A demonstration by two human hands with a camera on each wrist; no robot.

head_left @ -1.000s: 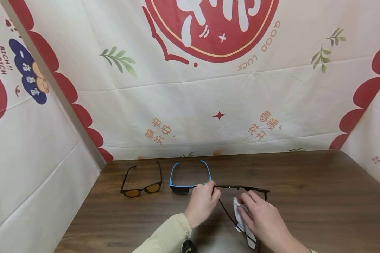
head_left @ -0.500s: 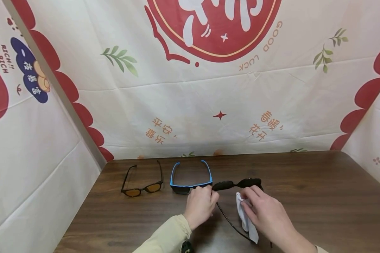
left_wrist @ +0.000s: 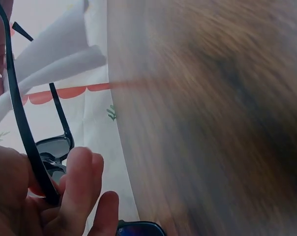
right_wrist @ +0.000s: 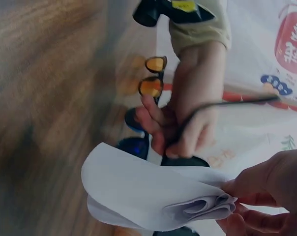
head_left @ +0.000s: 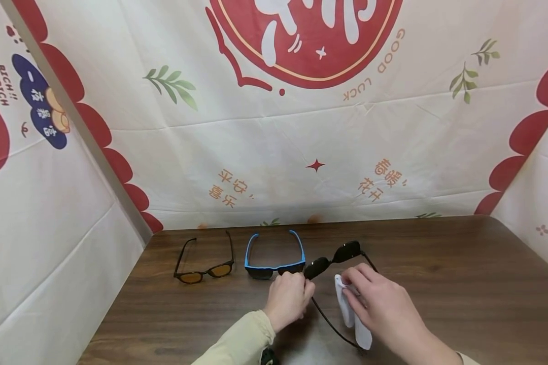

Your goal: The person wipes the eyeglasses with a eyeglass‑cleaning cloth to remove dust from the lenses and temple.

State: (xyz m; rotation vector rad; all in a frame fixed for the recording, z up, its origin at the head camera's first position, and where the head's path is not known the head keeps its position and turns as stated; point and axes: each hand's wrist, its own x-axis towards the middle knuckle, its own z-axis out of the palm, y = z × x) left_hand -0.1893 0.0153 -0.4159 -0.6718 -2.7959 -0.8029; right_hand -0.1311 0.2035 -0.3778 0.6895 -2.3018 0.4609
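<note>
My left hand [head_left: 288, 299] pinches a pair of black sunglasses [head_left: 347, 251] near one hinge. Their dark lenses slant up toward the right, and one temple [left_wrist: 19, 108] curves down toward me past the fingers. A folded white cloth [head_left: 363, 332] hangs from my right hand [head_left: 383, 309], pinched between thumb and fingers just below the lenses. In the right wrist view the cloth [right_wrist: 129, 187] shows its rolled folds at the fingertips. Directly behind my left hand are blue-framed sunglasses [head_left: 260, 274], their right lens partly covered by it.
Dark-framed glasses with amber lenses [head_left: 192, 278] lie at the left of the brown wooden table [head_left: 461, 284], temples unfolded toward the back. A printed white cloth backdrop [head_left: 274, 147] rises along the table's back edge, with more cloth at both sides. A black wrist device [right_wrist: 173, 11] sits at the left sleeve.
The black sunglasses have turned from edge-on to showing their lenses, the right end tipping up and away. My left hand has lowered slightly. The white cloth stays in my right hand.
</note>
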